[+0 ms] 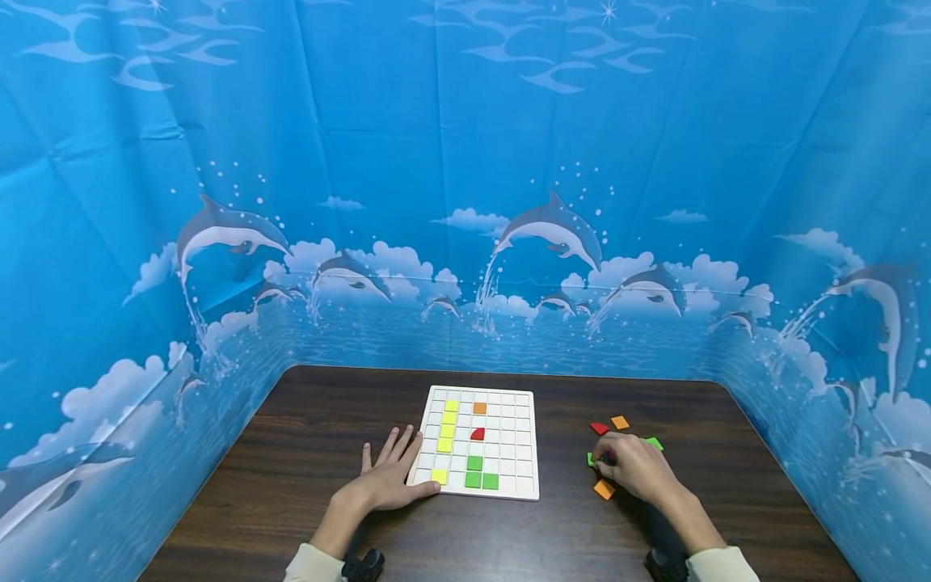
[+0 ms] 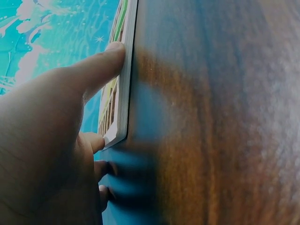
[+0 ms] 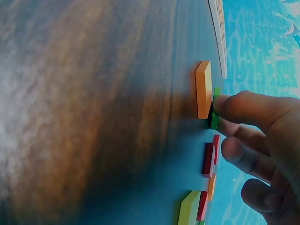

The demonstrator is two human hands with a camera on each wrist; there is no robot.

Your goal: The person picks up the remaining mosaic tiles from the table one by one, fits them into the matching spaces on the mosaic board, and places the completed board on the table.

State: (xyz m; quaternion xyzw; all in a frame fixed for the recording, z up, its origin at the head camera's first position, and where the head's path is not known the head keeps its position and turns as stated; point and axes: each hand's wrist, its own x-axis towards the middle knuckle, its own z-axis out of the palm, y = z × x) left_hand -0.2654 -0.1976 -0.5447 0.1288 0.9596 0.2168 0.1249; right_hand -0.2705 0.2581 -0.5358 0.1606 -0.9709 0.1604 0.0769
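A white square grid board (image 1: 525, 453) lies on the dark table. My left hand (image 1: 385, 481) rests at its near left corner with fingers spread, the thumb (image 2: 112, 54) pressing the near edge. To the right of the board, my right hand (image 1: 638, 465) reaches down into a loose group of coloured tiles, fingers curled. Its thumb and a fingertip pinch a small green tile (image 3: 215, 123), close behind an orange tile (image 3: 203, 91). Red tiles (image 3: 209, 160) lie below the fingers, and the hand partly hides the group in the head view.
On the board sit several yellow tiles (image 1: 445, 444), three green tiles (image 1: 474, 463), a red rounded tile (image 1: 478, 434) and an orange tile (image 1: 480, 408). More loose tiles, one red (image 1: 599, 428) and one orange (image 1: 620, 422), lie beyond the right hand. A blue dolphin curtain (image 1: 436, 162) surrounds the table.
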